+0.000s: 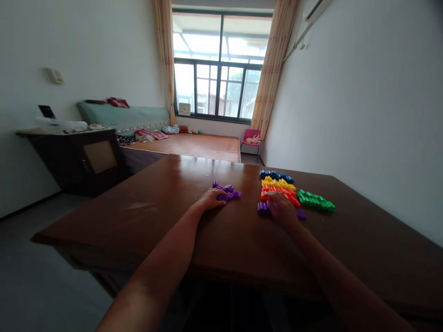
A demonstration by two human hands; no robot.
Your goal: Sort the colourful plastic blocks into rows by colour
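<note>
A loose pile of purple plastic pieces [229, 189] lies near the middle of the brown table. My left hand [209, 199] is at its near left side, fingers bent and closed on a purple piece there. To the right, my right hand [283, 208] is over a row of purple pieces [263, 207], hiding its middle. Its fingers are apart, tips by the left end of the orange row [281, 189]; nothing shows between them. Behind the orange lie a yellow row [278, 182] and a dark blue row [276, 175]. Green pieces [315, 200] form a slanting row farther right.
The brown wooden table [138, 226] has its far edge near a bed [204, 144]. A pink chair [252, 138] stands by the window, a dark cabinet [83, 157] at the left. A white wall [374, 92] runs along the right.
</note>
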